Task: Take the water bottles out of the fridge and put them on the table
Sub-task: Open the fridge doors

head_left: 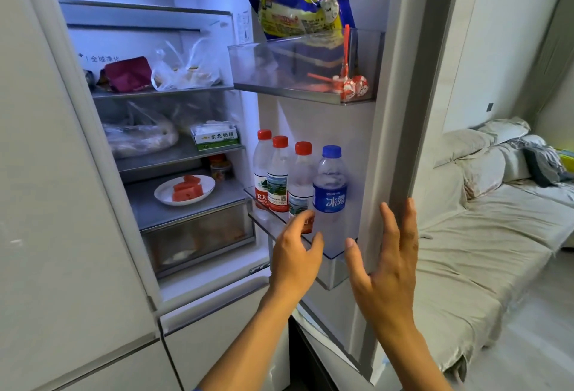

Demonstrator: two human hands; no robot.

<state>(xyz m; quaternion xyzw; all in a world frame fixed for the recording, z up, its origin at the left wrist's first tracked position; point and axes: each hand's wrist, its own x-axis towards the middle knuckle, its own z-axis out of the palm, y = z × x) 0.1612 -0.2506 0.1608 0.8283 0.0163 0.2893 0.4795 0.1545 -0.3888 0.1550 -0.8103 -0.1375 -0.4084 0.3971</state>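
**4 bottles packed tight in the door bin, both hands empty**

The likeliest slip from here is a knock-on topple. The 4 water bottles stand shoulder to shoulder in the lower door bin (334, 255), centre of the frame, so pulling 1 out at an angle could drag or tip its neighbour over the bin's low clear front. The bottles may also be cold and slick, which would make a loose grip on the body risky; that is a judgement, as no moisture can be made out at this size. The door (400, 111) could swing if leaned on.

The left hand (295, 251) is half open, fingers curled, just in front of the third red-capped bottle (302, 185) and holding nothing; whether a fingertip already touches its label I cannot tell. The right hand (388, 266) is spread wide, empty, its fingertips lying against the door's edge.

From left to right the bin holds 3 red-capped bottles, the first (262, 170) and second (278, 178) overlapping, then the blue-capped bottle (330, 182). The upper door bin (248, 58) holds a yellow and blue bag (298, 15) and small red and white wrapped items (352, 88). Inside, left of centre, a white plate (161, 193) carries watermelon pieces (187, 191). No table is in view.
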